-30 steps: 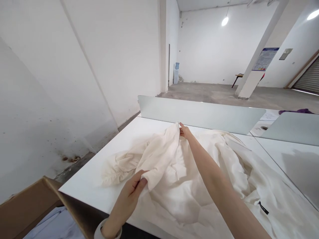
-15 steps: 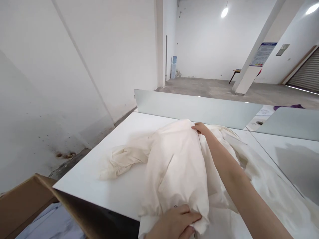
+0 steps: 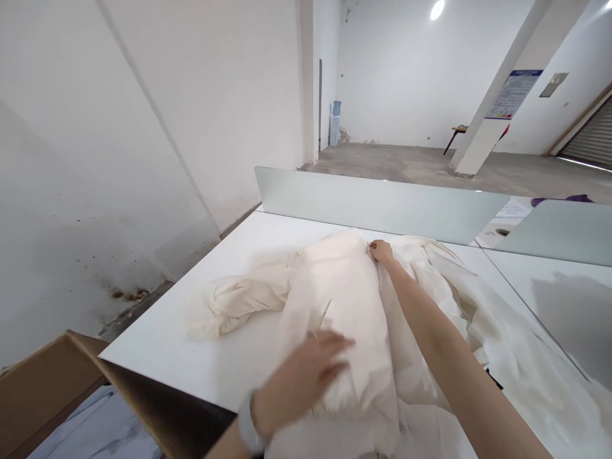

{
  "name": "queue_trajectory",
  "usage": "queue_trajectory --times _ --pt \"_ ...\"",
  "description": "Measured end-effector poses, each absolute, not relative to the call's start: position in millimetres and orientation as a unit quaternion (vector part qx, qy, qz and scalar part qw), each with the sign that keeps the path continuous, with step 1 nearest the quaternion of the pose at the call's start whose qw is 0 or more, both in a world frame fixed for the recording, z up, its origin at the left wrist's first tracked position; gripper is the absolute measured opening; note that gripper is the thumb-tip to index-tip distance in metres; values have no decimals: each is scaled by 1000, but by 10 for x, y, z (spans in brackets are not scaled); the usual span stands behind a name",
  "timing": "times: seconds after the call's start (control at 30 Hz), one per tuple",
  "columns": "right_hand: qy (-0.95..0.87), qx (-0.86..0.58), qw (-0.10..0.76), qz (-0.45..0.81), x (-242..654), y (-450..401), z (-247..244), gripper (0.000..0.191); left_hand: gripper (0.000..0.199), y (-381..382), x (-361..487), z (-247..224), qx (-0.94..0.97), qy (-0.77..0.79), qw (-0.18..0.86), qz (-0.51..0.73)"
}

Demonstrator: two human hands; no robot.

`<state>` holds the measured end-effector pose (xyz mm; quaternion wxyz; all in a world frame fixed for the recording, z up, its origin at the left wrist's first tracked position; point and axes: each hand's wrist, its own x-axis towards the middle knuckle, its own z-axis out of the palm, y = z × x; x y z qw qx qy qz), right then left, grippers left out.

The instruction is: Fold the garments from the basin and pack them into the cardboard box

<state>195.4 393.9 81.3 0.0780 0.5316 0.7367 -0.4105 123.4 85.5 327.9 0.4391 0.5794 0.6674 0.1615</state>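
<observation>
Left hand is lying spread over the near part of the cream garment, fingers apart and motion-blurred, so how firmly it is pressing cannot be read; a pale grey wristband is circling its wrist. Right hand is resting at the far end of the folded bulk, fingers curled together over a fold; whether they are pinching the cloth cannot be told. The right forearm is reaching in from the lower right and running alongside the garment. The garment is lying on a smooth white tabletop, its centre folded into a long, soft mound, its surface matte, lightweight and woven, showing creases throughout. A gathered, crumpled sleeve is extending left from the mound, while looser layers are spreading right across the table. A small black tag is showing beneath the right forearm, partly hidden. A frosted glass divider is standing along the far table edge. A brown cardboard flap is projecting at the lower left, beside the table's near corner.
</observation>
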Motion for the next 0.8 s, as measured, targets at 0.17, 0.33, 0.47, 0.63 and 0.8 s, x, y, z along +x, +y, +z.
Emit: queue_trajectory --times 0.17,0.33,0.47,0.63,0.8 --pt "786 458 95 -405 2070 4046 1126 42 45 1184 669 2661 588 770 247 -14" --pt "818 390 111 -408 2544 4117 1767 31 53 1109 615 2049 602 756 228 -117" --pt "850 305 114 -415 3179 3714 2486 24 49 1090 725 2201 620 745 227 -98" --pt "797 250 189 -517 3893 2603 3157 22 63 948 1396 3018 722 604 333 58" --pt "804 253 158 -514 4064 1576 3186 27 35 635 1970 3258 751 504 415 95"
